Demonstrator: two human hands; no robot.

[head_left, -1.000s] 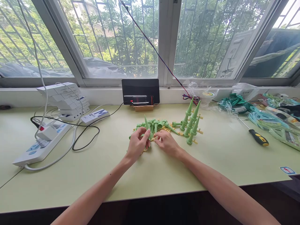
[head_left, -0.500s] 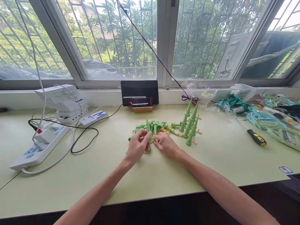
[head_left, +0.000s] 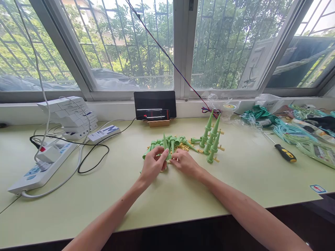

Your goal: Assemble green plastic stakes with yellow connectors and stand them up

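My left hand is closed round a green cone, which points upward between thumb and fingers. Just to its right, my right hand pinches at the cone's base; a small yellow piece shows near those fingertips, partly hidden. Behind both hands lies a pile of green cones mixed with small yellow pieces. To the right of the pile, several upright green cones stand stacked in columns, with yellow pieces sticking out of their sides.
White boxes and a power strip with cables lie at left. A tablet with a phone leans at the windowsill. At right are a screwdriver, green plastic and bagged items.
My right fingertips have come slightly closer to the base of the cone in my left hand. The camera view has shifted slightly; the pile and stacks look the same.
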